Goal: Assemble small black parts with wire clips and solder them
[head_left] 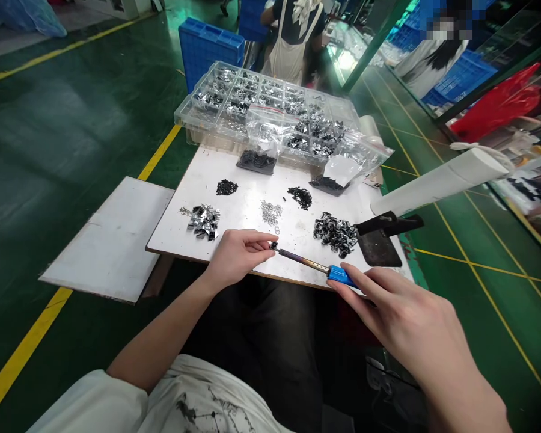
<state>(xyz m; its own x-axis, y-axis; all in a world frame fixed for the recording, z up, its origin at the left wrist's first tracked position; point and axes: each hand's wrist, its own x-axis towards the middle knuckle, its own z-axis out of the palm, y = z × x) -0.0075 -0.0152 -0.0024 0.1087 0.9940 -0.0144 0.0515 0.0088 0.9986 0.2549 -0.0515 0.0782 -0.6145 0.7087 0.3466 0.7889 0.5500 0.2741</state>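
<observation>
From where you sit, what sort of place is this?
Probably a factory or workshop: yellow lines on a green floor, a clear box of small shiny parts, and a blue-handled tool in the right hand.

The left forearm (pixel 162 337) comes from the near left and goes obliquely toward the far right, up to the left wrist (pixel 210 285), which is almost straight. The left hand (pixel 234 255) is near the middle of the scene; its thumb (pixel 260 258) and index finger (pixel 259 235) reach to the right in a pinch, and the other fingers are bent, partly hidden. The right forearm (pixel 471 385) enters from the near right and leans toward the far left. The right hand (pixel 403 304) shows its back, with thumb and index finger pointing left in a closed grip. The two hands are apart.
</observation>
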